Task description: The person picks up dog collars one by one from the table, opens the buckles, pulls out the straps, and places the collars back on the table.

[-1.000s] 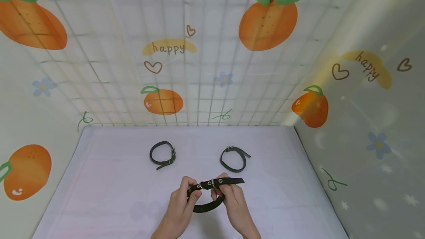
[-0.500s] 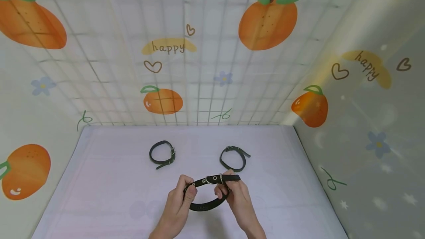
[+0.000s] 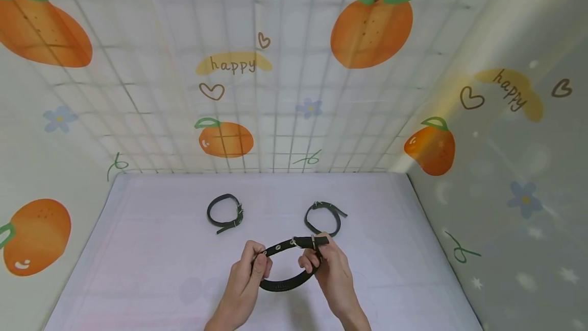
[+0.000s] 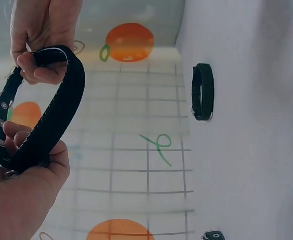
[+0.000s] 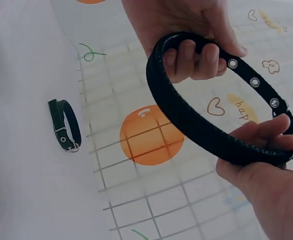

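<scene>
A black collar (image 3: 286, 285) with metal eyelets and a buckle forms a closed loop, held up over the table between both hands. My left hand (image 3: 244, 277) grips its left side, thumb on the eyelet strap. On the right side, my right hand (image 3: 334, 275) pinches the collar by the buckle, where the short strap end sticks out past the metal loop. The right wrist view shows a row of eyelets along the collar strap (image 5: 244, 72) between the two hands. Fingers of both hands curl through the inside of the loop.
Two similar black collars lie buckled on the white table (image 3: 147, 249): the left collar (image 3: 209, 213) and the right collar (image 3: 339, 223), just beyond the right hand. Patterned curtains (image 3: 294, 80) with printed oranges stand behind and at both sides.
The hands have drawn apart, the right hand moving right and slightly up. The collar's loop is wider, and its buckle has shifted right. The two collars on the table stay put.
</scene>
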`<state>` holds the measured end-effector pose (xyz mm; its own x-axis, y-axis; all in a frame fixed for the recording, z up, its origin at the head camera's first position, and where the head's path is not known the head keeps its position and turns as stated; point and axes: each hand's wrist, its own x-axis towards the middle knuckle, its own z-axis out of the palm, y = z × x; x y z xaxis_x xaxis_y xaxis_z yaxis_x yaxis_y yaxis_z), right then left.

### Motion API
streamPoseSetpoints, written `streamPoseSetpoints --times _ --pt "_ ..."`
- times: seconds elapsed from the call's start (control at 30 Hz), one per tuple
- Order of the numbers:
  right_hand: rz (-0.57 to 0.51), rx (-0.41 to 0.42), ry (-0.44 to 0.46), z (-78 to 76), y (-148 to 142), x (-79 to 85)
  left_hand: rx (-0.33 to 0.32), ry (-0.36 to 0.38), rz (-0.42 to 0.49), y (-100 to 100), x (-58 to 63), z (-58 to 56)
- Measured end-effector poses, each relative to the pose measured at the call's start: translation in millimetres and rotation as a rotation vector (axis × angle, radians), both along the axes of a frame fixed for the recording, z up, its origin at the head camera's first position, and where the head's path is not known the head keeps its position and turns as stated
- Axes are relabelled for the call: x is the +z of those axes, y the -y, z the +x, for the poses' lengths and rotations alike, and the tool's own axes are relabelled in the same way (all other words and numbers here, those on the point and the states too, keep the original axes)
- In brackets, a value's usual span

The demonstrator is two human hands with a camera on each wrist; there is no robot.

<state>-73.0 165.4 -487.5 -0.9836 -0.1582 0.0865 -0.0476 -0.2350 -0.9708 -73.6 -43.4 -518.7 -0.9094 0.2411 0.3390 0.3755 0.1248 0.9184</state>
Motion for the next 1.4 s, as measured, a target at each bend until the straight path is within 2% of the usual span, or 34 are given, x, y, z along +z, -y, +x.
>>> streamPoseSetpoints --times 0.27,0.6,0.8,1.03,1.27,1.4 --pt "-0.078 -0.044 -0.007 -0.4 1.6 -0.5 -0.001 -0.005 0.004 -0.9 -0.5 -1.6" --pt "-0.113 -0.076 0.010 1.0 0.7 2.2 0.006 0.030 0.030 0.1 0.0 -1.0" --pt "-0.146 -0.095 -0.036 1.0 2.8 1.2 -0.022 0.043 0.057 1.5 -0.1 -1.7" --pt "-0.202 -0.162 -0.011 1.2 4.7 2.7 -0.053 0.063 0.085 0.7 0.4 -2.1" --pt "-0.252 -0.230 -0.071 0.3 -1.1 5.2 -0.014 0.117 0.109 1.0 1.0 -1.7" --pt "-0.245 -0.237 -0.068 -0.3 -4.9 4.8 -0.037 0.152 0.140 2.2 2.5 -0.7"
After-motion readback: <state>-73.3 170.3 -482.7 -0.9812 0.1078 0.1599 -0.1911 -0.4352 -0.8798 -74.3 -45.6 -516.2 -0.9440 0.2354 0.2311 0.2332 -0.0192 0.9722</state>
